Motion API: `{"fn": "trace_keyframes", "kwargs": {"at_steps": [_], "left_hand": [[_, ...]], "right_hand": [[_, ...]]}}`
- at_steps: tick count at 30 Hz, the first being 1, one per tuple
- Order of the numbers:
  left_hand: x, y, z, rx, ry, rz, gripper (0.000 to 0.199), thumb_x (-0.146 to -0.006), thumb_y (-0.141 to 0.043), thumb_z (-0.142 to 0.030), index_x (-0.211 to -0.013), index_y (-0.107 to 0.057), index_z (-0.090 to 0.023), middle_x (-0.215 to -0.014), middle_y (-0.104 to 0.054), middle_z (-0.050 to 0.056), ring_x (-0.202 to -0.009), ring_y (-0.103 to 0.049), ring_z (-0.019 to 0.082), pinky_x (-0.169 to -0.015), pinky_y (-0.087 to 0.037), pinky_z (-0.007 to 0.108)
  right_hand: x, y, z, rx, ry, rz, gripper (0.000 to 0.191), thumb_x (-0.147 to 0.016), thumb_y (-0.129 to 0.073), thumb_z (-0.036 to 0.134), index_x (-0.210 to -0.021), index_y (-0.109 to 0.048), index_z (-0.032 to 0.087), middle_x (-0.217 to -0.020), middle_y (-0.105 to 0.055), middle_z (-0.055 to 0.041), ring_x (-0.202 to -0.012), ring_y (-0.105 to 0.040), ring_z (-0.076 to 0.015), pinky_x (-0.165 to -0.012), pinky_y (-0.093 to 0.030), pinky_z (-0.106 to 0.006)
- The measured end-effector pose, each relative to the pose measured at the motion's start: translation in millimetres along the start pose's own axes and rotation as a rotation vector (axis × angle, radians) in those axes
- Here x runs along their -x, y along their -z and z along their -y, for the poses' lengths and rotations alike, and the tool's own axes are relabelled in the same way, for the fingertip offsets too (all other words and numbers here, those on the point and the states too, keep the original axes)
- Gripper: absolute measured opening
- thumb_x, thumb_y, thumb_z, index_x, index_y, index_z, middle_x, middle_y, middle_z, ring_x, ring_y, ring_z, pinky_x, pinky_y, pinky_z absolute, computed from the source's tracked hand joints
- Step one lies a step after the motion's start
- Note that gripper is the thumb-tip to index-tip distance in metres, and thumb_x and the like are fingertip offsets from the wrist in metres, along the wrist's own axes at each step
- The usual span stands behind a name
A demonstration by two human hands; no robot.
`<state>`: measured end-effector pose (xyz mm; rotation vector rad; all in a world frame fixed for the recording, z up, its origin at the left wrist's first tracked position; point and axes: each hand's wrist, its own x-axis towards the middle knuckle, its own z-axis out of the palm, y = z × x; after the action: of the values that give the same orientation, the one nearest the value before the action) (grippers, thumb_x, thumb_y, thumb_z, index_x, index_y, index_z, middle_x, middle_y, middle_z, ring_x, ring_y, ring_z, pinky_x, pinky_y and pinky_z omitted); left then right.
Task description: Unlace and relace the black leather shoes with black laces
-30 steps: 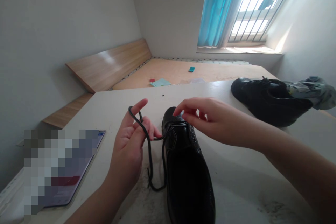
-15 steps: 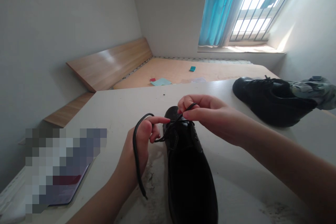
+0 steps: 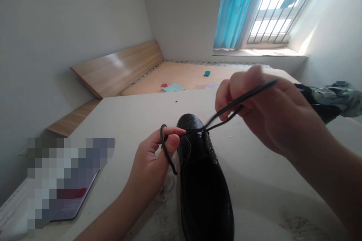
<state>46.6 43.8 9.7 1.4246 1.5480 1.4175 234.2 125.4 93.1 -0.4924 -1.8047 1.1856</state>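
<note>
Left hand [image 3: 149,158] pinched lace [image 3: 240,99] beside black shoe [image 3: 205,196], apparently for anchorage; right hand [image 3: 274,109], fingers closed on lace, held strands raised, apparently for tension.

From my distant place, I see a slim, bare left hand [image 3: 154,154] and a bare right hand [image 3: 263,109], its edges somewhat blurred. The left forearm [image 3: 113,211] and right forearm [image 3: 325,165] are uncovered, widening smoothly.

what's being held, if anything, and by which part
The black shoelace: the right hand holds a stretch above the shoe; the left hand has a part near its dangling end.
</note>
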Motion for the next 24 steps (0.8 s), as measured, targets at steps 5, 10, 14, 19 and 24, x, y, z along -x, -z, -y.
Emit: {"fn": "trace_keyframes", "kwargs": {"at_steps": [5, 10, 14, 19, 24], "left_hand": [[2.3, 2.5, 2.7, 0.079, -0.074, 0.003, 0.042, -0.091, -0.054, -0.059, -0.09, -0.075, -0.022, -0.06, -0.048, -0.003, -0.06, -0.042, 0.014, -0.059, -0.034, 0.028], [3.8, 7.0, -6.4, 0.312, -0.095, 0.161, 0.015, -0.086, -0.066, -0.035, -0.085, -0.076, -0.024, -0.082, -0.064, 0.001, -0.083, -0.055, 0.018, -0.078, -0.041, 0.028], [2.3, 16.3, -15.0, 0.704, -0.007, 0.418, 0.031, -0.088, -0.051, -0.03, -0.064, -0.069, -0.02, -0.075, -0.072, 0.004, -0.089, -0.063, 0.024, -0.087, -0.047, 0.034], [6.2, 19.3, -20.1, 0.728, 0.034, 0.512, 0.032, -0.082, -0.044, -0.026, -0.05, -0.042, -0.021, -0.076, -0.079, 0.009, -0.079, -0.069, 0.025, -0.079, -0.05, 0.035], [7.5, 8.4, -14.3, 0.516, 0.052, 0.313, 0.025, -0.082, -0.045, -0.021, -0.057, -0.048, -0.022, -0.049, -0.06, -0.002, -0.057, -0.058, 0.018, -0.064, -0.047, 0.029]], "right_hand": [[1.5, 8.0, 21.2, -0.066, -0.055, 0.141, 0.06, -0.102, -0.04, 0.049, -0.051, -0.047, 0.02, -0.054, -0.053, 0.002, -0.058, -0.053, -0.0106, -0.064, -0.047, -0.025], [12.6, 13.6, 33.3, 0.193, -0.219, 0.553, 0.037, -0.101, -0.045, 0.043, -0.081, -0.066, 0.02, -0.08, -0.068, -0.0005, -0.077, -0.064, -0.0136, -0.07, -0.052, -0.022], [17.1, 21.5, 37.3, 0.282, -0.257, 0.986, 0.027, -0.088, -0.066, 0.019, -0.115, -0.069, 0.021, -0.112, -0.07, 0.0001, -0.105, -0.065, -0.0141, -0.092, -0.05, -0.019], [-1.9, 41.0, 24.5, 0.285, -0.286, 1.068, 0.043, -0.089, -0.063, 0.014, -0.131, -0.06, 0.021, -0.131, -0.063, -0.0015, -0.121, -0.058, -0.0132, -0.105, -0.043, -0.021], [-12.0, 32.6, -16.3, 0.591, -0.352, 0.628, 0.038, -0.096, -0.049, 0.048, -0.121, -0.064, 0.023, -0.113, -0.067, -0.0065, -0.101, -0.062, -0.0214, -0.086, -0.05, -0.036]]}}
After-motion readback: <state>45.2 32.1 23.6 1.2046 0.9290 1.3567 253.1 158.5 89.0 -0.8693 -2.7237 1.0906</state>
